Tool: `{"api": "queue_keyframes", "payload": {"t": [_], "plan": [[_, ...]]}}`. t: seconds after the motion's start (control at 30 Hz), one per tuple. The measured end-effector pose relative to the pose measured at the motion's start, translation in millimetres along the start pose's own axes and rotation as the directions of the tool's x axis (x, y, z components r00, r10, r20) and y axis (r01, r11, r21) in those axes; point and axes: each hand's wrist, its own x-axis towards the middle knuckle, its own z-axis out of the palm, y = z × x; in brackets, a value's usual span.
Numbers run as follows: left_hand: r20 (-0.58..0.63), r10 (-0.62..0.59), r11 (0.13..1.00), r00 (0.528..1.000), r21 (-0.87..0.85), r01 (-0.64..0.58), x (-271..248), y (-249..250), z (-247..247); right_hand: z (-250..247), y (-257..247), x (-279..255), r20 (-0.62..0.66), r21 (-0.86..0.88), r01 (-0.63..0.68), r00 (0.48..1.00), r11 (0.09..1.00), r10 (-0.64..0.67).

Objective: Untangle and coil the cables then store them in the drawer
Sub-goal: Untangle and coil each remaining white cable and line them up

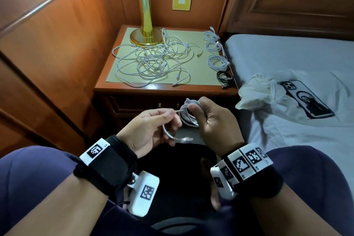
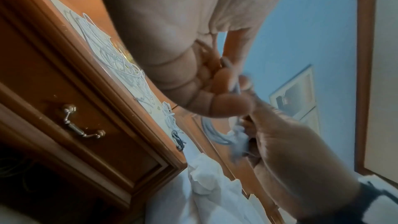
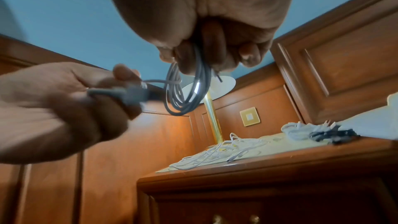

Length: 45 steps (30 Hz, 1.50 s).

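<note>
Right hand (image 1: 214,120) clamped round the coiled white cable (image 1: 188,115), left hand (image 1: 151,130) pinched its loose end; tangled cables (image 1: 153,61) lay on the desk (image 1: 164,88).

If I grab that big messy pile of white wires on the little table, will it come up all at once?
Probably in a floppy clump: the tangled white cables cross one another many times, so strands would likely drag neighbours along. Loose ends may dangle and snag. It looks light, being thin cord, and a loop lies beside the lamp base, so it might catch there.
</note>
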Motion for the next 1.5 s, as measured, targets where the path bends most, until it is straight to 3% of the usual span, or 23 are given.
{"api": "queue_keyframes", "payload": {"t": [0.13,0.27,0.37,0.5,0.53,0.6,0.8,0.87,0.97,1.07,1.17,1.27,1.4,1.5], "plan": [[-0.026,-0.012,0.986,1.0,0.168,0.016,5,-11,4,-4,6,0,-0.03,0.0,-0.026,0.999,1.0,0.026],[-0.102,0.139,0.889,0.985,0.452,-0.079,14,-24,0,-4,3,-1,0.004,0.292,-0.103,0.994,0.951,0.106],[-0.183,0.367,0.701,0.912,0.699,-0.142,16,-29,0,-2,-1,-3,0.06,0.488,-0.164,0.986,0.857,0.155],[-0.177,0.623,0.555,0.762,0.786,-0.272,15,-26,7,-2,0,4,0.15,0.716,-0.26,0.964,0.648,0.221],[-0.162,0.647,0.534,0.745,0.794,-0.292,14,-26,7,-2,0,5,0.173,0.759,-0.277,0.958,0.589,0.229],[-0.154,0.626,0.543,0.765,0.789,-0.286,13,-23,5,-3,-1,6,0.221,0.805,-0.314,0.946,0.504,0.236],[-0.164,0.561,0.626,0.811,0.726,-0.287,8,-20,1,1,-7,2,0.309,0.822,-0.378,0.924,0.425,0.224],[-0.141,0.518,0.659,0.844,0.694,-0.289,7,-19,2,2,-6,2,0.281,0.8,-0.361,0.931,0.48,0.232],[-0.131,0.45,0.73,0.883,0.623,-0.28,5,-19,3,4,-3,1,0.203,0.662,-0.31,0.951,0.683,0.235],[-0.118,0.465,0.685,0.878,0.675,-0.272,2,-20,8,6,-1,-1,0.119,0.533,-0.251,0.968,0.808,0.222],[-0.165,0.494,0.699,0.854,0.659,-0.277,4,-22,13,8,-2,-1,0.065,0.466,-0.212,0.976,0.859,0.206],[-0.266,0.439,0.801,0.858,0.548,-0.241,9,-27,11,10,-3,-1,0.098,0.44,-0.234,0.972,0.867,0.213],[-0.293,0.286,0.928,0.912,0.32,-0.188,10,-32,12,10,1,0,0.144,0.376,-0.25,0.967,0.892,0.211],[-0.212,0.115,0.984,0.97,0.16,-0.082,10,-29,11,11,4,-2,0.141,0.33,-0.243,0.968,0.912,0.207]]}}
